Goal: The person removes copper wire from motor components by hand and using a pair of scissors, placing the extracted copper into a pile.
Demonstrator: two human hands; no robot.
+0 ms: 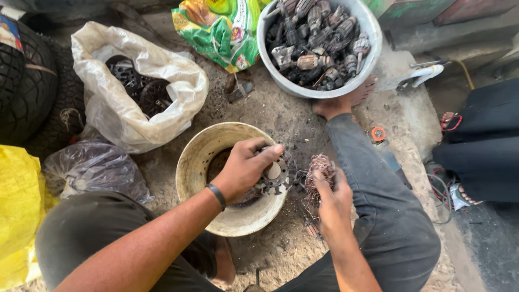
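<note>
Our left hand (243, 170) pinches the stator (274, 176) over the right rim of the bowl (190, 167) on the floor. Just right of it, our right hand (332, 203) clutches the copper wire (318, 172); both hands are equally near.

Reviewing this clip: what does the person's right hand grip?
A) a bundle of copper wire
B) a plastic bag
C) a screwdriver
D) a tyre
A: the right hand closes on a tangled reddish bundle of copper wire, beside the toothed metal core that the left hand holds over the cream bowl.
</note>
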